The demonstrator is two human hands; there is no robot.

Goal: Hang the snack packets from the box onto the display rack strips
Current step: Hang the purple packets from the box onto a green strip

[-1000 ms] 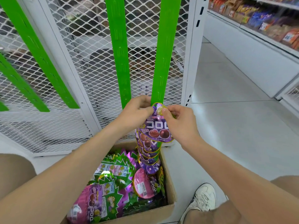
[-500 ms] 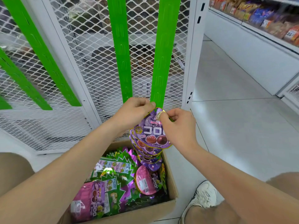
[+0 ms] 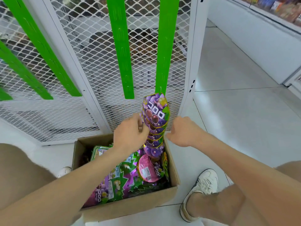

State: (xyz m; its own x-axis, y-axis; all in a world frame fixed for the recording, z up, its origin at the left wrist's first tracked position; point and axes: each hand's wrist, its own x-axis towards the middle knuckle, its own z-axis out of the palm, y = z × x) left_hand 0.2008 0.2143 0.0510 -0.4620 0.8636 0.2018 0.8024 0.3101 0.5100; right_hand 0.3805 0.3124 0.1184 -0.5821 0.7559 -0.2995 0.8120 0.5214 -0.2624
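Note:
A column of purple grape snack packets (image 3: 155, 115) hangs from the bottom end of the right green display strip (image 3: 166, 46), trailing down into the cardboard box (image 3: 130, 207). My left hand (image 3: 130, 134) is just left of the column, its curled fingertips at the packets' left edge; whether it grips them is unclear. A short gap separates the column from my right hand (image 3: 182, 132) on its right side, which is loosely curled and holds nothing. Several more purple, pink and green packets (image 3: 123, 176) lie in the box.
More green strips, a middle strip (image 3: 121, 46) and slanted strips (image 3: 40, 46) at left, hang on the white mesh rack (image 3: 91, 62). A stocked shelf (image 3: 276, 8) runs along the right. My white shoe (image 3: 200, 191) stands on the tiled floor beside the box.
Both hands have come down from the top packet and moved apart. The packet now hangs from the right strip's end, and my right hand no longer touches it.

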